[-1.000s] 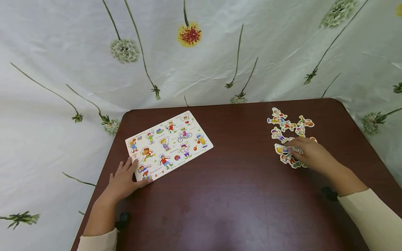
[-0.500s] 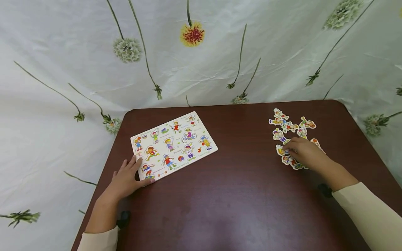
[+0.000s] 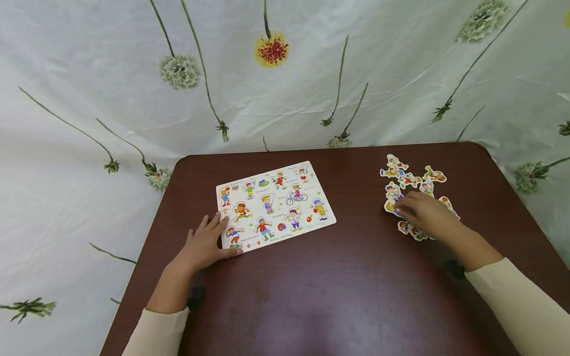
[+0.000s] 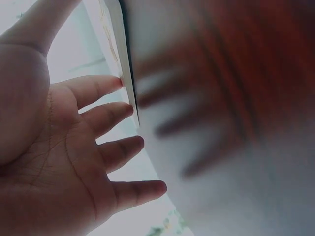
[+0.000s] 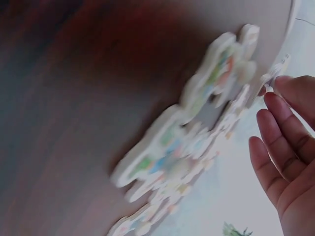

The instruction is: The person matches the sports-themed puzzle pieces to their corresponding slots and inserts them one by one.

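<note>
A white puzzle board (image 3: 255, 211) printed with children at sports lies at an angle on the dark brown table, left of centre. My left hand (image 3: 202, 247) touches its left side with fingers spread and thumb at the near corner; in the left wrist view the fingers are nearly straight against the board's edge. To the right, my right hand (image 3: 429, 216) pinches a child-shaped puzzle piece (image 3: 390, 206) between thumb and fingertips, above the group. In the right wrist view this piece (image 5: 273, 73) shows at the fingertips, partly hidden by the thumb.
Several loose child-shaped pieces (image 3: 409, 180) lie clustered around and partly under the right hand. In the right wrist view, knobs show on some pieces (image 5: 162, 147). The brown table (image 3: 320, 287) ends at a flower-patterned cloth (image 3: 303, 89) behind.
The board has slid right with my left hand. My right hand has taken hold of a piece from the cluster and moved slightly left with it.
</note>
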{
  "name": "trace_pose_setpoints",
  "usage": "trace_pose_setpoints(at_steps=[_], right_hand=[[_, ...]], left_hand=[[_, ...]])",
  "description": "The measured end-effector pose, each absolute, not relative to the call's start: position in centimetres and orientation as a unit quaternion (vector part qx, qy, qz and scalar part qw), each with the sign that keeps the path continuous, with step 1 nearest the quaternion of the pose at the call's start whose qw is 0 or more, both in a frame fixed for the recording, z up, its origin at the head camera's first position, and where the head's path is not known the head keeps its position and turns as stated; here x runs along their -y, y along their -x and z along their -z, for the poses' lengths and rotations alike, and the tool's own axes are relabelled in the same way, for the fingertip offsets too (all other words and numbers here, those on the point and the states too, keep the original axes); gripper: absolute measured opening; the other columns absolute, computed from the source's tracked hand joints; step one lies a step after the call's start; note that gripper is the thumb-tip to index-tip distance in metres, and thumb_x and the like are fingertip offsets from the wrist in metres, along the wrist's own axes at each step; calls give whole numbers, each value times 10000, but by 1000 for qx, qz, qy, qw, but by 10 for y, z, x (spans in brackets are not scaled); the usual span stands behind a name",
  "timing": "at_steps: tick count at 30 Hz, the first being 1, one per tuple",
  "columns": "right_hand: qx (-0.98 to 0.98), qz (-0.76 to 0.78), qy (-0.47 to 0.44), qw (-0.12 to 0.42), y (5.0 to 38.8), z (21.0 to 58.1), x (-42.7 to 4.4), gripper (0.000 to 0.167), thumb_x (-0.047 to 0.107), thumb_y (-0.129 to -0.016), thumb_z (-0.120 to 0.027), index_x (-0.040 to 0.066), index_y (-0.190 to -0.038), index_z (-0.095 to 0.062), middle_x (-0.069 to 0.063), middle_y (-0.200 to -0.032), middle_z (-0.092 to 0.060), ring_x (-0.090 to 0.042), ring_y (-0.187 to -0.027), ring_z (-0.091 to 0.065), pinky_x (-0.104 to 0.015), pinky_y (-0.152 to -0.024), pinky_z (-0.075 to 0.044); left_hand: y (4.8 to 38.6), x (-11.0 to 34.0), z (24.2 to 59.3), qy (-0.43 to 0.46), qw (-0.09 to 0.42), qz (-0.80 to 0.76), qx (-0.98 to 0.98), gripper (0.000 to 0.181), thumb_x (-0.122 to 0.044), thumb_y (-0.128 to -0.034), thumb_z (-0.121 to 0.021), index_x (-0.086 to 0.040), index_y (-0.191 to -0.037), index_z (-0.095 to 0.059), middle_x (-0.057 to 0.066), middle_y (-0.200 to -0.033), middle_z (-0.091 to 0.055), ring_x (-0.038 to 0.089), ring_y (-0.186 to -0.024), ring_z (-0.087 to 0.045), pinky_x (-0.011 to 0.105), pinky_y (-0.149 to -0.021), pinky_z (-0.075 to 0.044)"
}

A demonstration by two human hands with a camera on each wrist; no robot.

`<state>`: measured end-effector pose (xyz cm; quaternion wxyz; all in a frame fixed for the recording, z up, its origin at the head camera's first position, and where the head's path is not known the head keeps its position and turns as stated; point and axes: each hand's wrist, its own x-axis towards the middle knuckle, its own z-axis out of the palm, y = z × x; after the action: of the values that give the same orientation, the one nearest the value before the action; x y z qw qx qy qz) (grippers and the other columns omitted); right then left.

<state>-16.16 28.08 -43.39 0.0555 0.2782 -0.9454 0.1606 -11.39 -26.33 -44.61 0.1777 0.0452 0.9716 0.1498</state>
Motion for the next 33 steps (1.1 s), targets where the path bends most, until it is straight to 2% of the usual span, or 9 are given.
trace_pose_setpoints(at_steps=[5, 9, 16, 23, 33], right_hand=[[946, -167, -274, 48, 163, 428, -266, 134, 61, -895, -736, 62, -1029, -738, -112, -996, -700, -319, -945, -658, -491, -822, -522], [948, -175, -262, 35, 165, 425, -252, 136, 84, -916, -723, 66, -1051, -732, -123, -1041, -708, -360, -1035, -661, -522, -889, -515], [949, -187, -253, 18, 170, 423, -224, 150, 129, -932, -724, 60, -1065, -734, -96, -1029, -701, -282, -957, -658, -480, -838, -528], [947, -199, -254, -17, 178, 423, -195, 166, 184, -956, -709, 76, -1079, -732, -77, -1019, -711, -263, -991, -658, -476, -880, -523], [946, -195, -253, -53, 192, 426, -156, 124, 226, -960, -711, 118, -1020, -724, -41, -996, -704, -208, -960, -647, -424, -876, -527]], left_hand=[[123, 241, 448, -75, 176, -144, -971, 1072, -617, -818, -750, -81, -1609, -265, 210, -1688, -151, 500, -1547, -94, 799, -1132, -108], [131, 222, 449, -97, 177, -144, -969, 1069, -612, -807, -762, -97, -1609, -277, 185, -1694, -160, 478, -1556, -105, 793, -1138, -117], [141, 188, 447, -124, 188, -151, -963, 1082, -620, -787, -780, -135, -1613, -277, 131, -1706, -144, 434, -1573, -90, 772, -1160, -105], [145, 163, 448, -141, 192, -149, -960, 1073, -627, -788, -778, -183, -1620, -265, 78, -1716, -121, 394, -1585, -77, 754, -1177, -100], [148, 136, 449, -146, 185, -151, -960, 1071, -641, -786, -773, -177, -1616, -280, 81, -1714, -145, 379, -1589, -79, 734, -1193, -87]])
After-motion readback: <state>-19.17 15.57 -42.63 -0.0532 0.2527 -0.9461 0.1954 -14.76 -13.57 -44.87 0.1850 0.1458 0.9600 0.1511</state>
